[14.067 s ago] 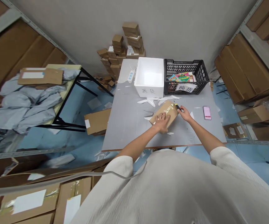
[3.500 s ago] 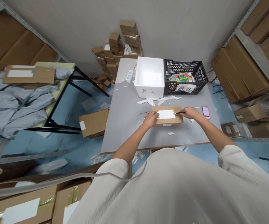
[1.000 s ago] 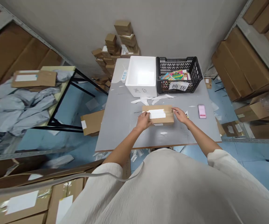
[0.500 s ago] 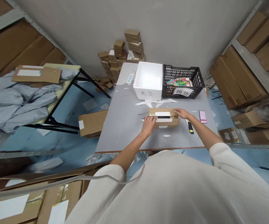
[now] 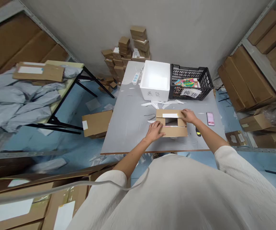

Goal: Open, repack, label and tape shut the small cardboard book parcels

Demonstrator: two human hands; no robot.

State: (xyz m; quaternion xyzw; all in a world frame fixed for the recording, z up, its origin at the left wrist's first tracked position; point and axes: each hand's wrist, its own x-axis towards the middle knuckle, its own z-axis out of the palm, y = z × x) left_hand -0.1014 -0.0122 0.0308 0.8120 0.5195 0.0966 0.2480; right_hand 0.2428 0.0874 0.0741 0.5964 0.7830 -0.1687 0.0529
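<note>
A small cardboard box (image 5: 173, 131) lies on the grey table with its top flaps parted, and a gap shows its dark inside. What is inside cannot be made out clearly. My left hand (image 5: 154, 131) grips the box at its left end, fingers over the near flap. At the far right corner my right hand (image 5: 188, 116) holds the flap edge, thumb and fingers closed on it. A white label (image 5: 170, 115) is stuck on the far flap. Partly hidden by my right forearm, a yellow and black utility knife (image 5: 197, 131) lies right of the box.
Behind the box stand a white foam bin (image 5: 155, 76) and a black plastic crate (image 5: 190, 81) holding colourful booklets. Torn white paper (image 5: 163, 104) lies before them. A phone (image 5: 210, 118) rests at the right. Grey parcels (image 5: 32, 99) cover the left table (image 5: 67, 91).
The box's top flaps have come apart, widening the narrow dark slit into an opening. Both hands stay at the box ends. The view has shifted slightly.
</note>
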